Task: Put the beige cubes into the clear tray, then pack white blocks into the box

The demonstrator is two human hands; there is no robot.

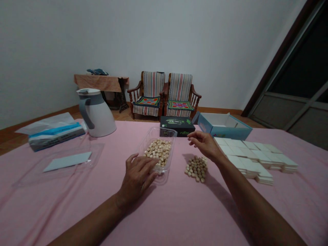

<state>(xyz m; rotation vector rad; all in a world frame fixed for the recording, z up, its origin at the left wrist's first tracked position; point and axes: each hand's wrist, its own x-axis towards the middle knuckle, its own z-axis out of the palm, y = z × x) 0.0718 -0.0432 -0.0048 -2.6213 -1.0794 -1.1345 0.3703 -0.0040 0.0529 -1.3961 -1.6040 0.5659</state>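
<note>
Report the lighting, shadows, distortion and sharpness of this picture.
Head view: dim, soft light; head view: the bare right arm casts a diffuse shadow on the pink cloth; head view: wide-angle distortion, the dark brown door frame slanting steeply; head view: printing on the black rectangular box hard to read.

You had no word, number or brand that could be read for certain. Near twelve o'clock from you, the black box (176, 131) bore green lettering (187, 132) at the three o'clock end of its front, too blurred to spell out. Around ten o'clock, the packet (57, 135) showed marks on its side, which were too faint for you to read.
</note>
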